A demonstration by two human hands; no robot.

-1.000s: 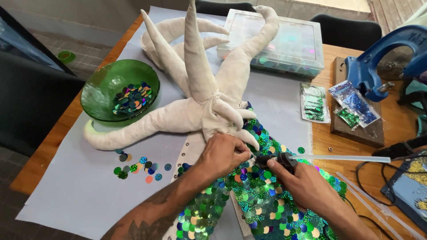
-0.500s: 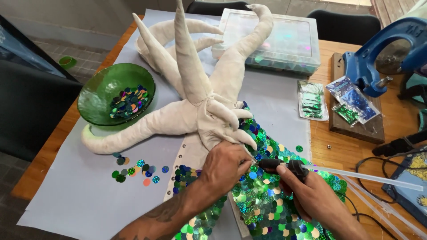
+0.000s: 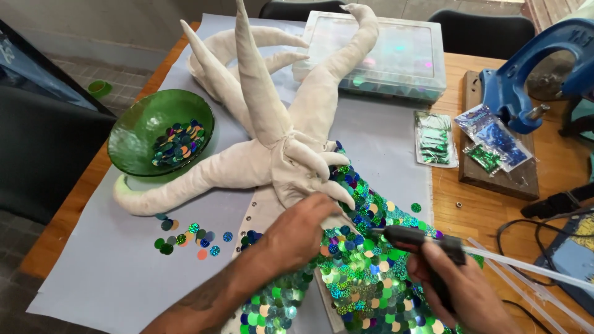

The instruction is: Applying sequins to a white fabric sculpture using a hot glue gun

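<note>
Head view: one worn camera looked down on a craft table covered by a grey sheet (image 3: 93, 272).
Step in hand: sequins were being glued onto a stuffed fabric piece, judging by the tool and the half-covered surface.
Left hand: the left hand (image 3: 297, 235) was clenched, fingers curled and pressing down on the sequined fabric piece (image 3: 356, 278) just near of the cream stuffed tentacle form (image 3: 272, 148); whether it pinched a single sequin could not be told.
Right hand: the right hand (image 3: 458, 291) was grasping a black hot glue gun (image 3: 421, 238), its nozzle pointing left toward the left hand's fingers, a clear glue stick (image 3: 532, 266) trailing off to the right.
Work piece: green, blue and gold sequins covered the near part; it lay between and under both hands, touching the bare cream tentacles on its far side.
Next move, as a judgement: it likely called for a small dab of glue at the bare edge, fingertips kept off the hot nozzle, then a fresh sequin.
Supply: loose sequins (image 3: 189, 238) lay on the sheet left of the left hand; a green glass bowl (image 3: 136, 133) of sequins stood further left and farther off.
Far side: a clear plastic organiser box (image 3: 377, 52) stood beyond the tentacles.
Right side: sequin packets (image 3: 436, 139) and a blue hand press (image 3: 526, 86) on a wooden board sat well apart from the hands.
</note>
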